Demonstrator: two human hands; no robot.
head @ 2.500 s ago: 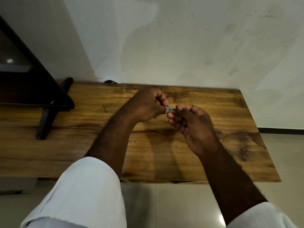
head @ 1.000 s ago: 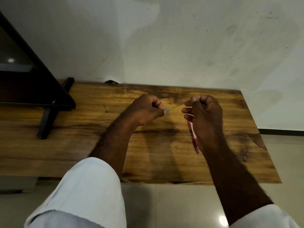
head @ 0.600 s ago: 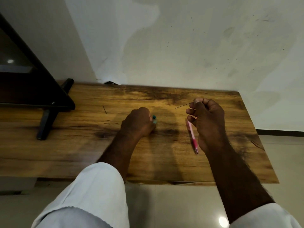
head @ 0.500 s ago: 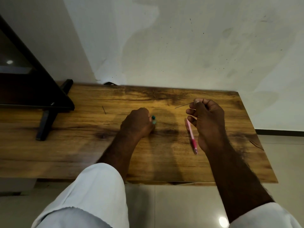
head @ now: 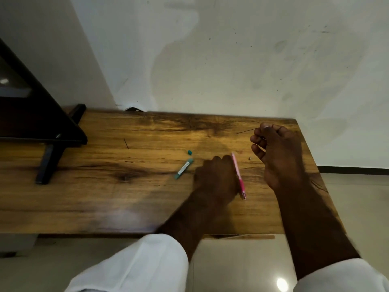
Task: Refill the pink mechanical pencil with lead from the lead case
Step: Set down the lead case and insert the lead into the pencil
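A wooden surface [head: 105,197] stood against a pale wall. The left hand [head: 214,182] had just let go of the lead case and crossed to the pink mechanical pencil [head: 238,175], fingers curled against it; whether it gripped yet, I cannot tell. The right hand [head: 277,154], beyond the pencil, had let go of the pencil but still pinched a thin lead [head: 245,131]. The lead case [head: 183,168] now lay left of the pencil, its small cap [head: 190,152] off just behind it. So the lead was out, and it probably goes into the pencil next.
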